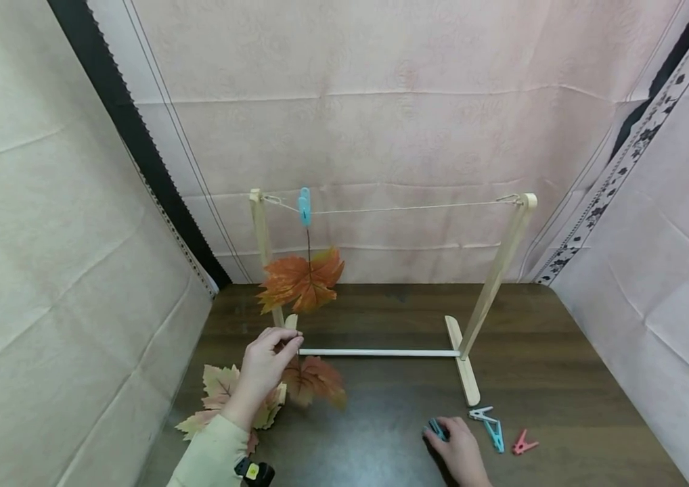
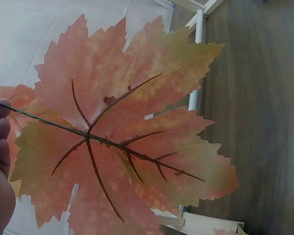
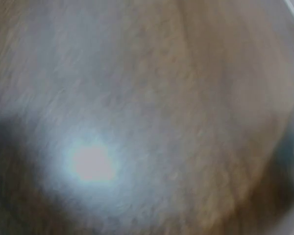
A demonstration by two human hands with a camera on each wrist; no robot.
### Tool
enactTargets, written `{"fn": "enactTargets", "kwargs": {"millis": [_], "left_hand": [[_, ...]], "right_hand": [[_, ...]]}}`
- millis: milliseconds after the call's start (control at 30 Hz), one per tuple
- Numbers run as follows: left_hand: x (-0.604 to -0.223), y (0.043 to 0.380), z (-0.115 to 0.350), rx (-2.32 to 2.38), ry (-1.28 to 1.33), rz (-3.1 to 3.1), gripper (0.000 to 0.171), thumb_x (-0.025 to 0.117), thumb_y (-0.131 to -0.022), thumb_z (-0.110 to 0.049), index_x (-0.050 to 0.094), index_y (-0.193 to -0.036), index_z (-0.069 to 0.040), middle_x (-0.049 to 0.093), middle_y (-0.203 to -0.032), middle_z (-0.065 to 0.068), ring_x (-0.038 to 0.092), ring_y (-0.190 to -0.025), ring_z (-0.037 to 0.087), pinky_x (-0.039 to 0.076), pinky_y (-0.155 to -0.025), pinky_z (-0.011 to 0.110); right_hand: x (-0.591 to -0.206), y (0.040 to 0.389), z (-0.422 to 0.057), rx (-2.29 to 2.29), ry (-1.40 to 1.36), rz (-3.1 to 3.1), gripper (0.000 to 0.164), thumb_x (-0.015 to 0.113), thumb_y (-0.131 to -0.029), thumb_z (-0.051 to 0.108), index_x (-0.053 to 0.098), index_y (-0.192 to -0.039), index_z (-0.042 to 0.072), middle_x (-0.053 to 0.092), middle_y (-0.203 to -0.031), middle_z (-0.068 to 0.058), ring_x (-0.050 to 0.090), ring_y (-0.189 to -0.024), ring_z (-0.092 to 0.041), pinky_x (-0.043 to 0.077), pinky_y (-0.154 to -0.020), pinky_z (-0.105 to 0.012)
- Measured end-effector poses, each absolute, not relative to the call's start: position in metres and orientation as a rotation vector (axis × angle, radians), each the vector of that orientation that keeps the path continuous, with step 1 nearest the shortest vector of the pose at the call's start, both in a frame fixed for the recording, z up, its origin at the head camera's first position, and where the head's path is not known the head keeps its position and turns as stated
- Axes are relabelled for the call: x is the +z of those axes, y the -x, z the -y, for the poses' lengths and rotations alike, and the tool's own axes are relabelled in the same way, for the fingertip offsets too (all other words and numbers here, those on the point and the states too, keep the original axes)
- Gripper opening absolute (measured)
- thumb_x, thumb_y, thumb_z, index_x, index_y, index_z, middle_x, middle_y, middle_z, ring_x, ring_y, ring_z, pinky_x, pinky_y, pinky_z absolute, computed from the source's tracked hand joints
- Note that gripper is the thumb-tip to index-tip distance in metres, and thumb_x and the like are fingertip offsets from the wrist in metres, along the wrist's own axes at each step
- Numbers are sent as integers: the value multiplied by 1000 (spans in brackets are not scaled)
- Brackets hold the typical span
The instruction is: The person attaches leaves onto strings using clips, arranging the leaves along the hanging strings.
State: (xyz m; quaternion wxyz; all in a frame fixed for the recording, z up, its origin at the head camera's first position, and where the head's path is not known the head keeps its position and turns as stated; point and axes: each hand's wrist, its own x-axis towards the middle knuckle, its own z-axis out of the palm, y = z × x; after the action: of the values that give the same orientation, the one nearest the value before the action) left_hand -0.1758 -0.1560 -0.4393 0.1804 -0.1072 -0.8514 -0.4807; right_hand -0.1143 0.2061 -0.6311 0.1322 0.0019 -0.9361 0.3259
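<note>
My left hand pinches the thin stem of an orange-red artificial maple leaf. That leaf hangs below the fingertips, in front of the rack's left post. In the left wrist view its dark-veined face fills most of the picture, the stem running to the fingertips at the left edge. Low over the table, my right hand grips a blue clothespin between thumb and fingers. Another orange leaf hangs from the string, held by a light-blue clothespin near the left post.
A wooden rack with a right post and a white crossbar stands on the brown table. Pale leaves lie under my left forearm. Right of my right hand lie white, blue and red clothespins.
</note>
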Motion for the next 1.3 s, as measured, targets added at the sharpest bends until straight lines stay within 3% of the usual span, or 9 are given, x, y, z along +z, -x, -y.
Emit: {"fn": "enactTargets", "kwargs": {"millis": [233, 500, 800, 967, 1300], "left_hand": [[-435, 177, 150, -1373, 290, 2450, 12, 65, -89, -28, 71, -97, -20, 60, -88, -12, 54, -80, 8, 48, -67, 24], [-427, 179, 140, -1398, 354, 2476, 10, 64, -90, -26, 71, -96, -22, 59, -88, -12, 54, -79, 8, 48, -65, 26], [-423, 183, 128, -1451, 505, 2474, 12, 65, -89, -23, 72, -97, -17, 66, -93, -11, 60, -80, 12, 50, -66, 25], [-421, 185, 125, -1446, 527, 2526, 10, 64, -90, -21, 72, -97, -20, 66, -94, -13, 59, -82, 8, 50, -66, 25], [-411, 193, 121, -1510, 630, 2617, 13, 59, -93, -24, 69, -101, -22, 66, -94, -11, 60, -88, 10, 50, -71, 28]], "right_hand": [[-610, 124, -207, 1188, 226, 2674, 25, 76, -78, 18, 69, -96, 2, 59, -83, -1, 52, -72, -12, 45, -62, -26], [-578, 140, -207, 1357, 327, 2535, 27, 74, -81, 15, 67, -103, 1, 53, -71, 1, 44, -59, -6, 38, -52, -23], [-540, 159, -209, 1398, 320, 2449, 29, 72, -84, 18, 66, -107, 1, 59, -80, -4, 47, -63, -7, 39, -54, -22], [-523, 169, -207, 1467, 269, 2354, 29, 71, -83, 11, 66, -108, -2, 62, -87, -9, 47, -64, -4, 39, -54, -19], [-486, 185, -201, 1565, 229, 2303, 30, 69, -86, 13, 64, -112, -1, 63, -87, -9, 51, -65, -3, 41, -55, -19]]}}
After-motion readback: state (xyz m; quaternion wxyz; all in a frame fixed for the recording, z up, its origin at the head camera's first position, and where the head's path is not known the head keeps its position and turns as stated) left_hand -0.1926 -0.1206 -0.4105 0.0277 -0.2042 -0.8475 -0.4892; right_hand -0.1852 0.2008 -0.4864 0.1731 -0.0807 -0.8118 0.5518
